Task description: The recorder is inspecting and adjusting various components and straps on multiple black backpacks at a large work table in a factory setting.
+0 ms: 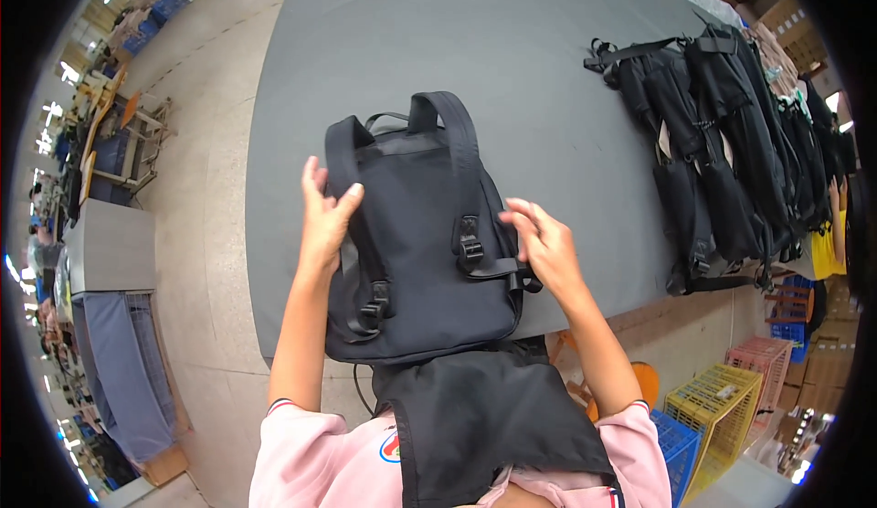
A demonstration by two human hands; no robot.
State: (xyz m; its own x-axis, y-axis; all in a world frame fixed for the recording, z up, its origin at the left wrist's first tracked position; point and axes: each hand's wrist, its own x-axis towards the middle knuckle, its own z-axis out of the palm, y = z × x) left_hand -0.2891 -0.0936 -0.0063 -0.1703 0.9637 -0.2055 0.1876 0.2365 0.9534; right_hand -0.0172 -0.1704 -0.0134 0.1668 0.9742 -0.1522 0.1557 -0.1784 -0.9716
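Observation:
A black backpack (416, 193) lies on the grey table in front of me, its two padded shoulder straps facing up and its top end pointing away. Black buckles sit on the lower part of each strap. At the backpack's left edge is my left hand (324, 216), fingers spread, the thumb against or just over the left shoulder strap. My right hand (541, 238) hovers by the right edge, near the strap's lower end, with its fingers apart and loosely bent. Nothing shows gripped in either hand.
The grey table (384, 33) spreads out ahead and to the right. Several black backpacks (722, 142) are lined up at its right side. Blue, yellow and pink plastic crates (717, 407) stand at the lower right. A grey cloth-covered cart (128, 362) is off to the left.

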